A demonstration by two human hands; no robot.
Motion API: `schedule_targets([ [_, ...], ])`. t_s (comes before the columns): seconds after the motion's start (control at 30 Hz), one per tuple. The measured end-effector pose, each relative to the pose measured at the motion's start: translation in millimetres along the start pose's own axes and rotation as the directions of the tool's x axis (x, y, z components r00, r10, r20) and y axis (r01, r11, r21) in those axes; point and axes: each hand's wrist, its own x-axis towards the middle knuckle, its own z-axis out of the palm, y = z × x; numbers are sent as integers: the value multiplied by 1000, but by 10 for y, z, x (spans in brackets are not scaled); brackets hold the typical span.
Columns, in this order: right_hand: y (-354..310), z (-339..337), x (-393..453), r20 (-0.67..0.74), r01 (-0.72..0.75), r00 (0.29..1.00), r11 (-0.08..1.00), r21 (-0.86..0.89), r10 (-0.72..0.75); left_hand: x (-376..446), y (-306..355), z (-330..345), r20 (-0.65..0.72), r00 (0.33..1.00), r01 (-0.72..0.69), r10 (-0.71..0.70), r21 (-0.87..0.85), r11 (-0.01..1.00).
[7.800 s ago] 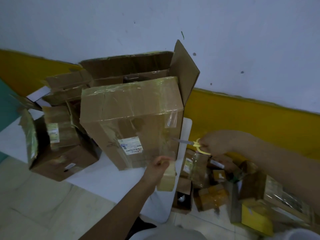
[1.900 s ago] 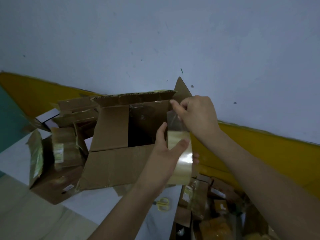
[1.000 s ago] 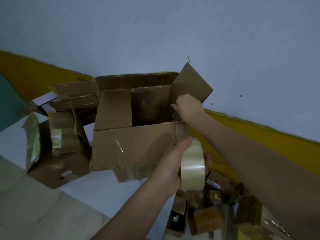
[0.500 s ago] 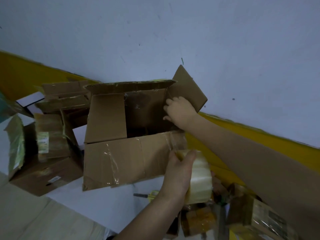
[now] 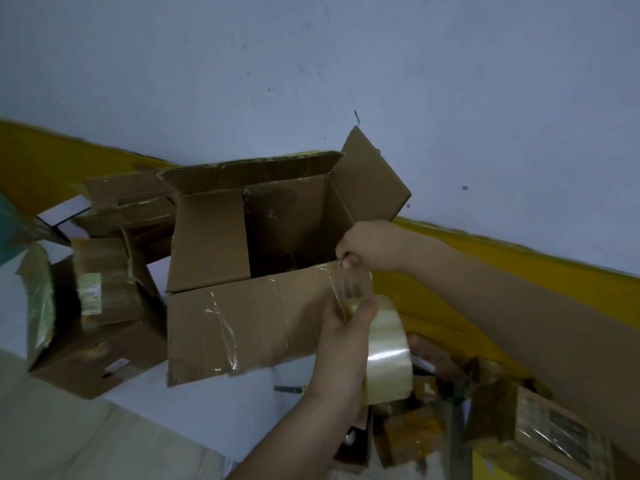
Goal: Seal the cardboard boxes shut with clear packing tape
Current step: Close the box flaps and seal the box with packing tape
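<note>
The open box (image 5: 249,271) stands on the white bench (image 5: 194,407) against the wall, flaps up, its near flap hanging down toward the viewer. The left grip (image 5: 346,344) is curled round the tape roll (image 5: 388,348) just near and right of that flap's right end. The right grip (image 5: 370,247) pinches the tape's free end (image 5: 341,268) at the box's near right corner, so the clear strip runs down from it to the roll.
</note>
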Motion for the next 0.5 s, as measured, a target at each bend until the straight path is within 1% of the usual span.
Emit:
schedule_targets([
  [0.1,-16,75,-11,-33,51,998,993,109,-47,9,9,-14,17,1000,-19,19,-9,1000],
  [0.17,-10,117,-6,-7,66,998,975,214,-66,-19,4,-3,17,1000,-20,20,-8,1000],
  [0.23,0,120,-16,20,68,997,957,282,-77,-28,-34,1,18,1000,-25,26,-17,1000],
  [0.3,3,125,-19,22,79,996,955,286,-89,-32,-81,2,18,1000,-16,17,-34,999],
  [0.33,1,137,-17,-1,91,996,958,271,-94,-35,-91,5,14,1000,-8,8,-37,999],
  [0.4,-23,172,-21,-66,107,993,968,226,-94,-61,-81,12,12,1000,2,-1,-27,1000],
  [0.5,-20,269,-30,-167,83,985,975,208,-48,-99,13,-14,31,999,42,-41,-44,998],
])
